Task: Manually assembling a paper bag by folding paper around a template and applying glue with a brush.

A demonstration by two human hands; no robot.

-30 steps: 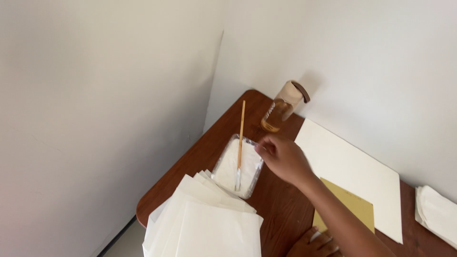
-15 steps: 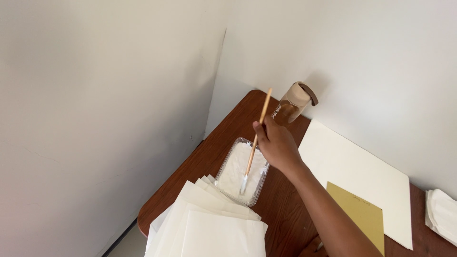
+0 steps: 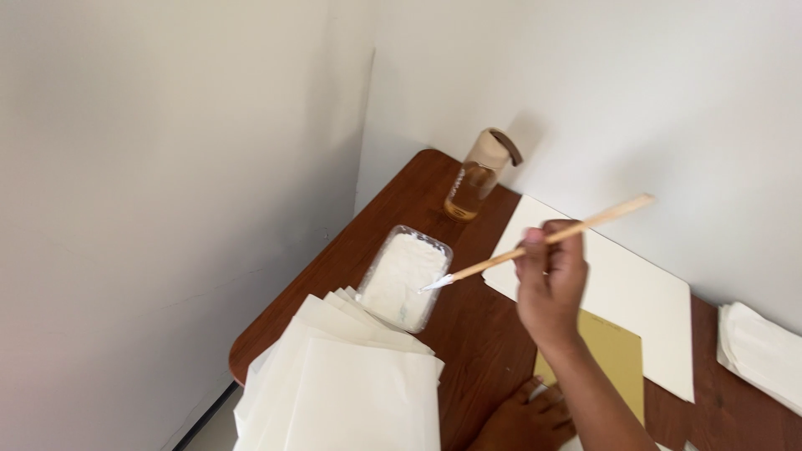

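Note:
My right hand (image 3: 549,286) grips a thin wooden brush (image 3: 543,238) near its middle; the white-coated tip hangs just above the right edge of a clear rectangular tray (image 3: 404,277) filled with white paste. My left hand (image 3: 525,420) rests flat on the brown table at the bottom edge, beside a mustard-yellow sheet (image 3: 614,362). A large cream board (image 3: 626,288) lies under and behind my right hand.
A stack of white paper sheets (image 3: 351,388) overhangs the table's front-left corner. A capped bottle of amber liquid (image 3: 476,177) stands near the back wall. More white folded sheets (image 3: 764,351) lie at the far right. Walls close in at the left and back.
My right hand has lifted the brush out of the tray and swung it rightward, so the brush now lies nearly level with its tip at the tray's right edge.

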